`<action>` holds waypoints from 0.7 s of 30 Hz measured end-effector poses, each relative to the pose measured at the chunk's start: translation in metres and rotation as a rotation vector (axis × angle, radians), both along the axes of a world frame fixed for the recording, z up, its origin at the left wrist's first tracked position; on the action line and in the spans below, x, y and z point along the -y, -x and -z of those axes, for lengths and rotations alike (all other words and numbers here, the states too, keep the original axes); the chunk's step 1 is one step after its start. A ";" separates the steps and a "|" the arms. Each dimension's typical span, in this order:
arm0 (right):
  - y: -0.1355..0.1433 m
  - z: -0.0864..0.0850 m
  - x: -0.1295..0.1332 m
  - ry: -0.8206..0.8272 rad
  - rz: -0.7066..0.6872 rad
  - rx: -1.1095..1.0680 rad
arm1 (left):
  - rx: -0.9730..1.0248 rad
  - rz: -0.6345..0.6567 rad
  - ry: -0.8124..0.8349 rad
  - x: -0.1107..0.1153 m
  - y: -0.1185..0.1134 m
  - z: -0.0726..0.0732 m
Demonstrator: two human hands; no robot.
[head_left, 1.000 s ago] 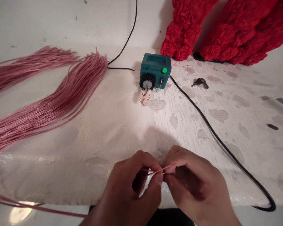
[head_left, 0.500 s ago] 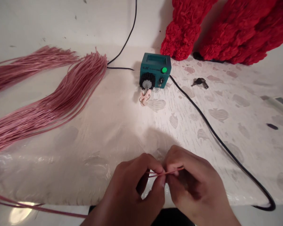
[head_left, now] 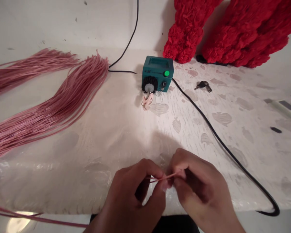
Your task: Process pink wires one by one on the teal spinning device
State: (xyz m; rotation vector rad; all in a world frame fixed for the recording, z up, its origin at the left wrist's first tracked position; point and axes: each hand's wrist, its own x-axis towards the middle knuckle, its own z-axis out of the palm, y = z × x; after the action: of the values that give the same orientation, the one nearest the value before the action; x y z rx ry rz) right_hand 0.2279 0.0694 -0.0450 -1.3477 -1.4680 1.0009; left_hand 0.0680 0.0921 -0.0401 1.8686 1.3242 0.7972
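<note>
Thin pink cords [head_left: 170, 176] run between my two hands over the near edge of the table. My left hand [head_left: 140, 191] pinches them between thumb and forefinger, and their loose strands show inside the curl of its fingers. Close beside it, my right hand [head_left: 201, 184] is closed on the other end of the cords at its fingertips. Some of the cord is hidden behind the fingers. A longer strip of pink cord [head_left: 50, 220] passes below the table edge at lower left, toward my left wrist.
Two thick bundles of pink cord [head_left: 50, 103] lie at left. A small green machine [head_left: 157, 72] with a pink clip [head_left: 146, 101] on its shaft stands at the back. Its black cable [head_left: 213, 129] curves right. Keys [head_left: 203, 85] and red fabric flowers [head_left: 242, 35] are at right.
My hands have drawn slightly apart, with more cord showing between them. The cord end that stuck out over my right fingers is now tucked into the pinch. The whole view has shifted a little.
</note>
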 end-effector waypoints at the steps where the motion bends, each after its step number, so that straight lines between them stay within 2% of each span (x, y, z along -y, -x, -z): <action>1: 0.000 0.000 0.000 0.007 0.007 -0.026 | -0.005 -0.017 0.016 0.000 0.000 0.000; 4: -0.001 0.000 0.000 0.009 0.001 -0.098 | 0.009 -0.021 0.054 -0.001 0.002 -0.001; 8: 0.002 -0.002 -0.002 -0.033 -0.048 -0.154 | 0.036 -0.011 0.027 -0.001 0.004 0.001; 13: 0.003 0.001 -0.004 -0.098 -0.059 -0.084 | 0.050 -0.012 -0.019 -0.002 0.002 0.001; 21: 0.002 0.002 -0.005 -0.095 -0.042 -0.020 | 0.017 -0.002 -0.030 -0.001 0.002 0.002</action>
State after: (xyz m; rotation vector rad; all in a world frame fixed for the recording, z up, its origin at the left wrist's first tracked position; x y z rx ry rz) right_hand 0.2261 0.0746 -0.0466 -1.2402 -1.5153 0.9568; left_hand 0.0655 0.0932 -0.0419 1.8803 1.3105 0.8369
